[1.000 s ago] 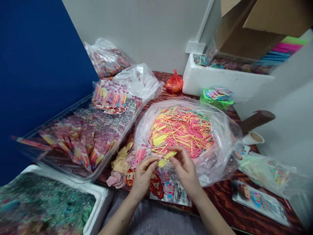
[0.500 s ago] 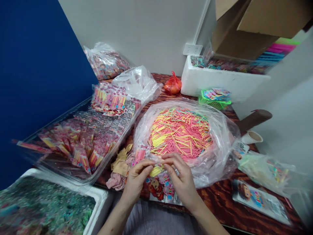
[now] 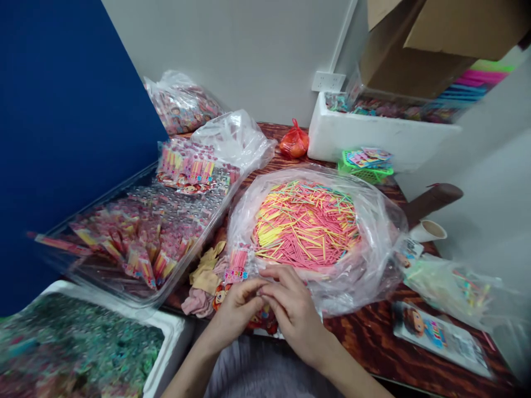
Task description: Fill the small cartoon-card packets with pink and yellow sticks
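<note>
My left hand (image 3: pixel 236 309) and my right hand (image 3: pixel 290 307) are pressed together at the table's near edge, fingers curled, over a printed cartoon packet (image 3: pixel 262 321). Earlier frames showed a small bundle of yellow sticks between them; the hands now cover it. Just beyond them lies a big clear bag (image 3: pixel 373 232) heaped with pink, yellow and green sticks (image 3: pixel 307 224). A filled stick packet (image 3: pixel 237 265) lies beside my left fingers.
A clear tray (image 3: pixel 103 287) of filled packets sits at left, a white foam box (image 3: pixel 161 331) at near left. Cloth scraps (image 3: pixel 205 282), an orange bag (image 3: pixel 294 143), a green basket (image 3: pixel 365 174), another foam box (image 3: pixel 373 135) and loose packets (image 3: pixel 440 334) surround the wooden table (image 3: pixel 373 337).
My hands dropped toward me and closed together; the yellow stick bundle that showed between the fingers is now covered by them.
</note>
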Action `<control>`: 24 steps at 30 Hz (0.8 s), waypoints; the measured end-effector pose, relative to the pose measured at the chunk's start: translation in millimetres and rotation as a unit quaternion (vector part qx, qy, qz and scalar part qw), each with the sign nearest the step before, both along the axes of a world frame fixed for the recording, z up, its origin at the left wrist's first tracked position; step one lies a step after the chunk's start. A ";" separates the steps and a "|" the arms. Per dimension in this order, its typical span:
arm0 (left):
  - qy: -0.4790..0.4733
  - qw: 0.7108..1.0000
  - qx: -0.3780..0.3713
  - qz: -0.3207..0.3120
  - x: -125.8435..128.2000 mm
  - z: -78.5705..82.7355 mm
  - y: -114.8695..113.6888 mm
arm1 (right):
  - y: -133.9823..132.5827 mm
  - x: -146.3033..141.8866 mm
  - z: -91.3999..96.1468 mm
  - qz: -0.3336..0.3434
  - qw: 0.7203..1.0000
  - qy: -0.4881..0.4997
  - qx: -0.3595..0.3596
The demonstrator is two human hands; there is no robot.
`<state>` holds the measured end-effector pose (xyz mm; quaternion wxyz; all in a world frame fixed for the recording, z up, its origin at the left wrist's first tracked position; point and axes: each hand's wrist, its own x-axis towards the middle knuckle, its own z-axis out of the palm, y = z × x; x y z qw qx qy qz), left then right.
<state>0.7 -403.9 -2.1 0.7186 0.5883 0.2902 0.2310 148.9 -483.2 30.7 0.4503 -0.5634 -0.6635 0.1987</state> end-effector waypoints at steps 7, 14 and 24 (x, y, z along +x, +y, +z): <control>0.064 0.992 -0.028 0.107 -7.9 1.6 -2.7 | -3.8 5.0 1.9 -0.031 0.988 0.139 -0.060; -0.015 0.981 -0.059 0.184 4.8 -1.5 -2.2 | -1.6 -13.5 -10.9 -0.057 0.985 0.130 -0.097; 0.135 0.924 0.117 0.338 -27.3 -29.7 44.3 | 21.3 82.9 -64.1 -0.200 0.973 0.025 -0.116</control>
